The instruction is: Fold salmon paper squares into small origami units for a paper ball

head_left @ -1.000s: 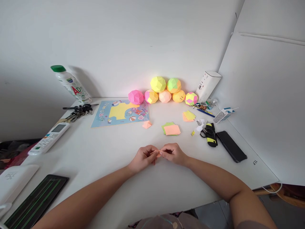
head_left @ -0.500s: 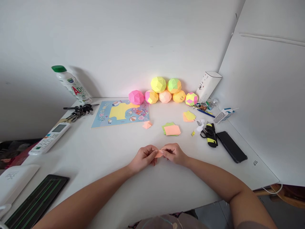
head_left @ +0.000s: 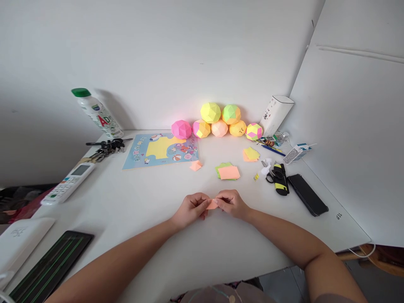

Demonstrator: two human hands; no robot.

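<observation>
Between my two hands is a small piece of orange paper (head_left: 212, 204), partly covered by my fingers. My left hand (head_left: 194, 206) pinches its left side with thumb and fingers, and my right hand (head_left: 232, 203) grips its right side. Beyond them lies a stack of green and salmon paper slips (head_left: 229, 172). A small folded orange paper piece (head_left: 195, 165) rests to the left of that stack. Farther right is a pile of yellow and orange slips (head_left: 251, 154).
Several faceted paper balls (head_left: 211, 112) are stacked against the wall. To the right lie scissors (head_left: 270, 177), a yellow-black cutter (head_left: 280, 181) and a black phone (head_left: 307, 195). A picture board (head_left: 132, 156), bottle (head_left: 100, 113), keys (head_left: 109, 147), remote (head_left: 67, 184) and dark tablet-like device (head_left: 52, 267) occupy the left.
The view has shifted slightly, moving everything on the desk a little to the right. Both hands keep their grip on the orange paper, with barely any finger movement.
</observation>
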